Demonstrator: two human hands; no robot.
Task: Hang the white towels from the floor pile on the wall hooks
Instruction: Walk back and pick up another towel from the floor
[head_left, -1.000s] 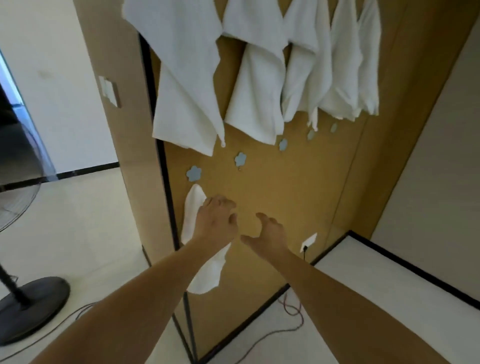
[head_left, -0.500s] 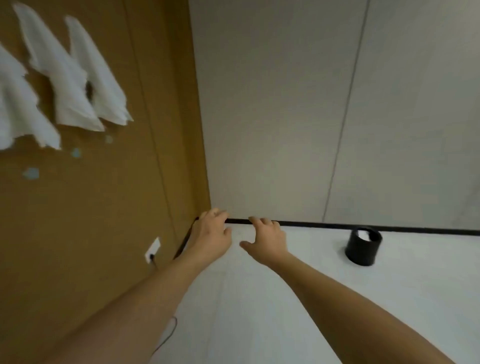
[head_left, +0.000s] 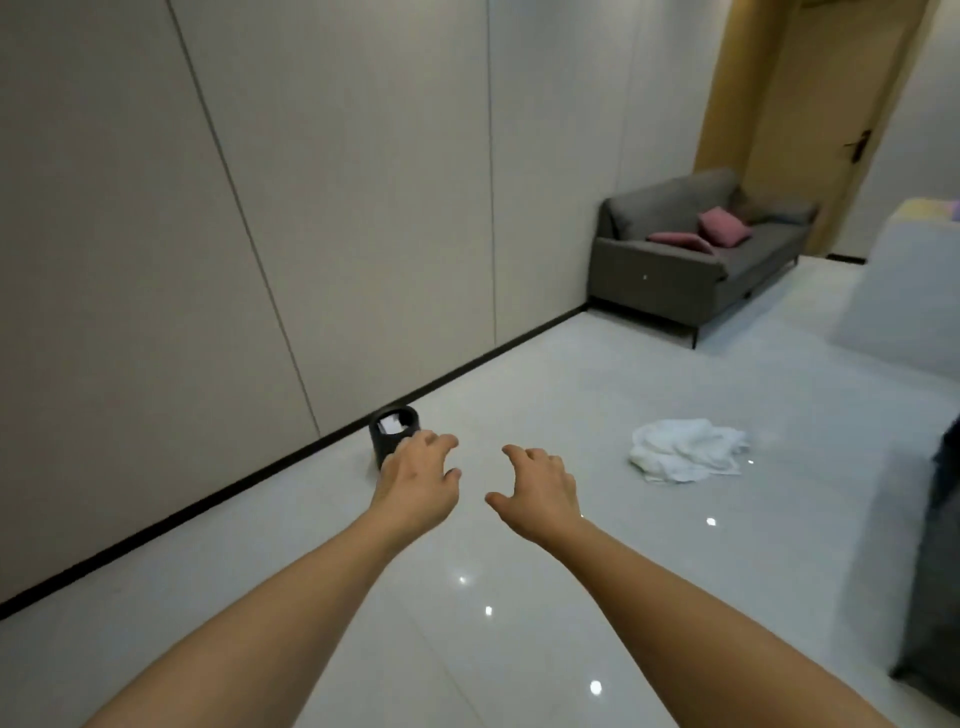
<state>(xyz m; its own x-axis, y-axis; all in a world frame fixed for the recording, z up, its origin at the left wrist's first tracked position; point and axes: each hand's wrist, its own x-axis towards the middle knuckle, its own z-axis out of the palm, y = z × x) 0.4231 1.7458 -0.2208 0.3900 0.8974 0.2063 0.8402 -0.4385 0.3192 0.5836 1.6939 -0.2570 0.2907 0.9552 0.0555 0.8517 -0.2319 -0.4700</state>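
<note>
A person's bare arms reach out over a glossy pale floor (head_left: 519, 623), both hands empty. The left hand (head_left: 415, 483) and the right hand (head_left: 537, 491) hover side by side with fingers loosely spread and slightly bent, gripping nothing. The pile of white towels (head_left: 685, 456) lies crumpled on the floor, well apart from the hands and off to the right of the right hand. A small black bin (head_left: 393, 434) with something white inside stands against the dark skirting at the foot of the panelled wall (head_left: 260, 208), on the far side of the left hand from the pile and partly hidden behind that hand's fingers. Beyond the pile, a grey sofa (head_left: 696, 260) with pink cushions (head_left: 722, 227) sits against the far wall. No wall hooks are in view.

The step in hand appears to be the fetch: going to the pile for another towel. The next move would call for closing the gap to the pile, stooping, and pinching a single towel free of the heap, since the cloths lie tangled and more than one could lift together.
</note>
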